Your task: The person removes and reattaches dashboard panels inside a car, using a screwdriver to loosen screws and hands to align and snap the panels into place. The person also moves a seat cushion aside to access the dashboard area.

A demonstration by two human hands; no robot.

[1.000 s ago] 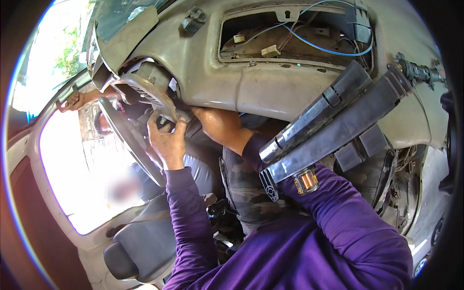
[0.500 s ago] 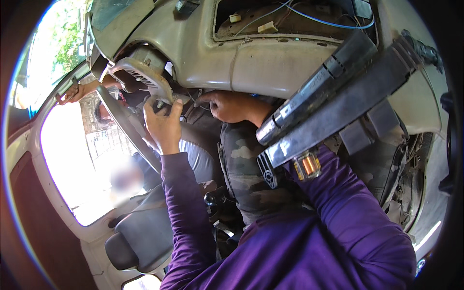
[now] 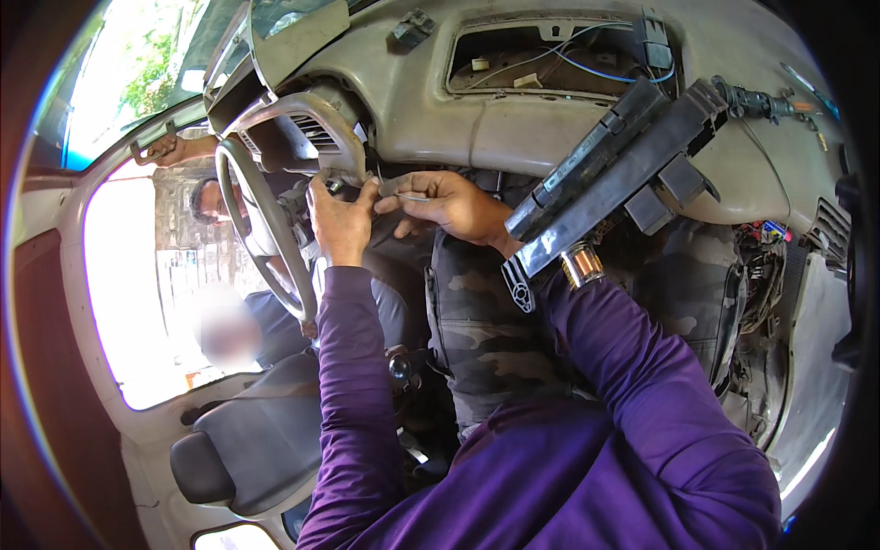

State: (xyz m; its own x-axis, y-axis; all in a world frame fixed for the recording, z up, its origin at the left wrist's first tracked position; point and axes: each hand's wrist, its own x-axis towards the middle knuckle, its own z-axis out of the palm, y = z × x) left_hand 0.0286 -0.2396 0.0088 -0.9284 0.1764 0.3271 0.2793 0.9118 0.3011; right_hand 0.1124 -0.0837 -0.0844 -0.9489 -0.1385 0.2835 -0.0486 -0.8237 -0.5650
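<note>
My left hand (image 3: pixel 337 222) reaches up under the grey vent housing (image 3: pixel 307 128) beside the steering wheel (image 3: pixel 266 229). Its fingertips close on a small dark part (image 3: pixel 335 186) at the housing's lower edge. My right hand (image 3: pixel 451 207) is just to the right, almost touching the left thumb, and pinches a thin grey metal piece (image 3: pixel 401 192) that points left. A long black control unit (image 3: pixel 610 179) lies slanted across my right forearm and hides the wrist. A gold-coloured wristband (image 3: pixel 581 264) shows below it.
The grey dashboard (image 3: pixel 513 128) has an open cavity with loose blue and white wires (image 3: pixel 587 60). Camouflage trousers (image 3: pixel 486 321) fill the middle. A grey seat (image 3: pixel 247 440) sits lower left. Another person (image 3: pixel 215 197) stands outside the open door, one hand on a grab handle (image 3: pixel 160 147).
My right hand has come out from under the dashboard and now meets my left hand. My left hand has slid down off the vent housing to its lower edge. The view has shifted.
</note>
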